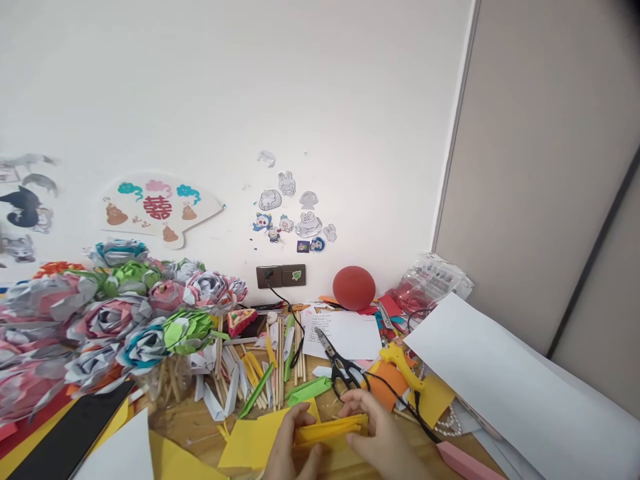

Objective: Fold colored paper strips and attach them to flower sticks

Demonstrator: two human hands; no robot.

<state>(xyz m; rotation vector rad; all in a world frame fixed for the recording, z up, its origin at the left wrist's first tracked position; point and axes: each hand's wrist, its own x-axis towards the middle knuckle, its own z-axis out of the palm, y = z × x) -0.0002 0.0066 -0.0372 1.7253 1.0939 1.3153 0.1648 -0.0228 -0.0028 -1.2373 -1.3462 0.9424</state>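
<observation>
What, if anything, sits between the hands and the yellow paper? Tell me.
Nothing visible: the left hand and right hand already grip the folded yellow paper directly. The black scissors lie just beyond it.

Head view — forward over table (200, 420), facing wall (250, 100).

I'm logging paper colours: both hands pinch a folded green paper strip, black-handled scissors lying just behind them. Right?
Not quite. In the head view, the left hand and right hand pinch a folded yellow paper strip, not green. The black-handled scissors do lie just behind.
</observation>
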